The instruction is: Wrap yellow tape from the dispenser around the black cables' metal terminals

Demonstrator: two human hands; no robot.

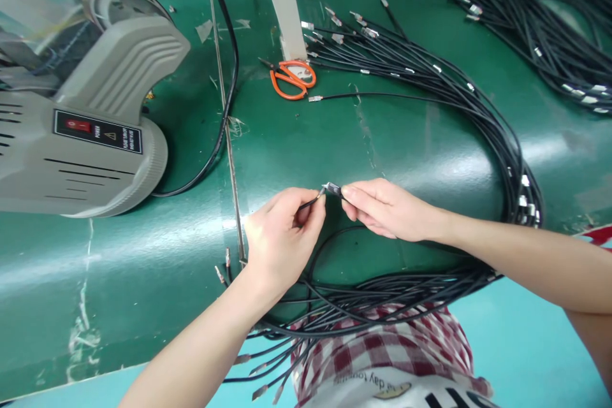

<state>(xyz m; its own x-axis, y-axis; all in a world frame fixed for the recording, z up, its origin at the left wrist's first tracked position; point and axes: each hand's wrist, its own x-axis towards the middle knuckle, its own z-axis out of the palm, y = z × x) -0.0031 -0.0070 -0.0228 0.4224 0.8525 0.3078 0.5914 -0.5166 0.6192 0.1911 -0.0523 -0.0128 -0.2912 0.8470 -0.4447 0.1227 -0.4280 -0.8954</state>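
Observation:
Between thumb and fingers, my left hand point(282, 233) pinches a thin black cable point(308, 203) close to its tip. Facing it, my right hand point(389, 207) grips a black cable end with a small dark connector point(333, 189) that has a metallic tip. The two ends meet or nearly meet; whether they are joined is too small to tell. Below my hands, a bundle of black cables point(382, 290) runs along the table's front edge and over the checked cloth on my lap. It curves up on the right into more cables point(497, 121) with silvery ends.
A grey machine point(95, 153) with a red power switch stands at left. Orange-handled scissors or snips point(292, 80) lie by a pale upright post point(284, 6). Another cable bundle point(535, 25) lies at far right. A thick black cord point(232, 76) crosses the green table point(296, 146).

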